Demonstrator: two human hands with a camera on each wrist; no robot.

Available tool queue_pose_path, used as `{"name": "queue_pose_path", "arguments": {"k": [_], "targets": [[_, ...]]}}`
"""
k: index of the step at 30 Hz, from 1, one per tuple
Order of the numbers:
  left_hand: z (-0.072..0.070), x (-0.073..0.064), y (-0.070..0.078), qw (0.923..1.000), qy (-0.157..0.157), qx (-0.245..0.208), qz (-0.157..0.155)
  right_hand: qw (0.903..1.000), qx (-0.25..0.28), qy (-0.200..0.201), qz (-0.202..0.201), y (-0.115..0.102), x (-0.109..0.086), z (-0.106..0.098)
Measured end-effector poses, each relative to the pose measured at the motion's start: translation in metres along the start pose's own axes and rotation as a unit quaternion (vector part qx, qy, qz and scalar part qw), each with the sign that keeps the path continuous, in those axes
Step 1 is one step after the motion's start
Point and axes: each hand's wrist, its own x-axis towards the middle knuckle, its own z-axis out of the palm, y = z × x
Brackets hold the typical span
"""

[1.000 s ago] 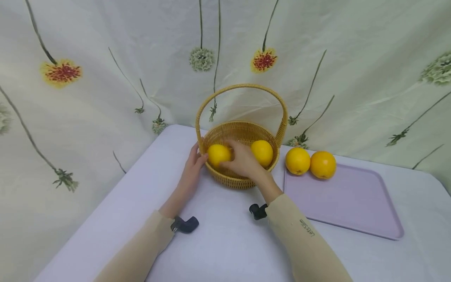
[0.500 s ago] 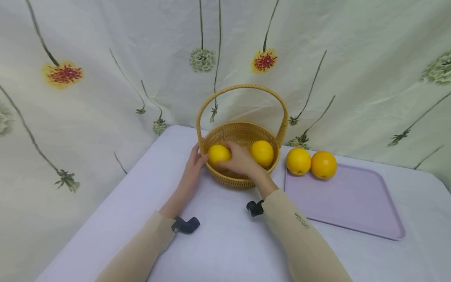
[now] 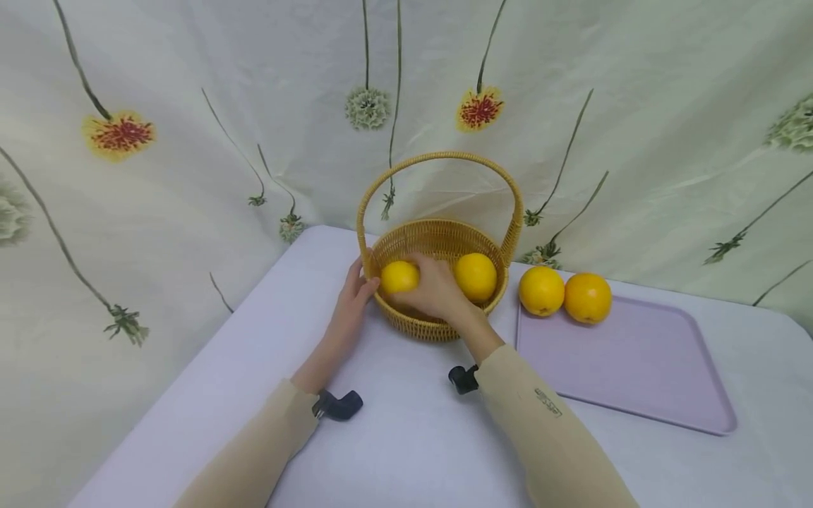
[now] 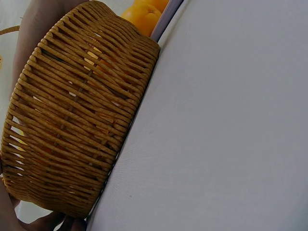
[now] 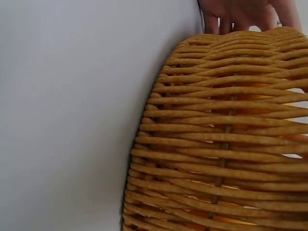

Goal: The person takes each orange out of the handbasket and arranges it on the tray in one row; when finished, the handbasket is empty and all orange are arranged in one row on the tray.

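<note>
In the head view a woven wicker basket (image 3: 420,329) with a tall arched handle stands upright on the table. Two oranges lie inside, a left orange (image 3: 399,276) and a right orange (image 3: 476,278). My right hand (image 3: 437,288) reaches over the front rim and grips the left orange, thumb in front and fingers behind; its fingertips are partly hidden. With my left hand (image 3: 353,300) I hold the basket's left side near the handle's foot, thumb at the rim. The wicker wall (image 4: 77,110) fills much of the left wrist view, and left-hand fingers (image 5: 240,14) show beyond it in the right wrist view.
Right of the basket lies a lilac tray (image 3: 635,367) bearing two more oranges (image 3: 541,291) at its back left corner. A floral cloth (image 3: 286,85) hangs behind the white-covered table (image 3: 394,444).
My right hand has closed in around the left orange, which sits slightly lower and farther right in the basket. My left hand stays on the basket; the whole view has shifted slightly.
</note>
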Motion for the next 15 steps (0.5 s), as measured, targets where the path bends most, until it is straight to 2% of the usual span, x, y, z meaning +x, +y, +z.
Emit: {"name": "queue_pose_path", "arguments": {"k": [8,15], "targets": [[0.001,0.000,-0.004,0.9998,0.003,-0.005,0.017,0.9977,0.035,0.057,-0.007,0.000,-0.022,-0.014],[0.000,0.000,-0.005,0.9997,0.008,0.001,0.025,0.9941,0.035,0.099,-0.025,0.008,-0.043,-0.028]]}}
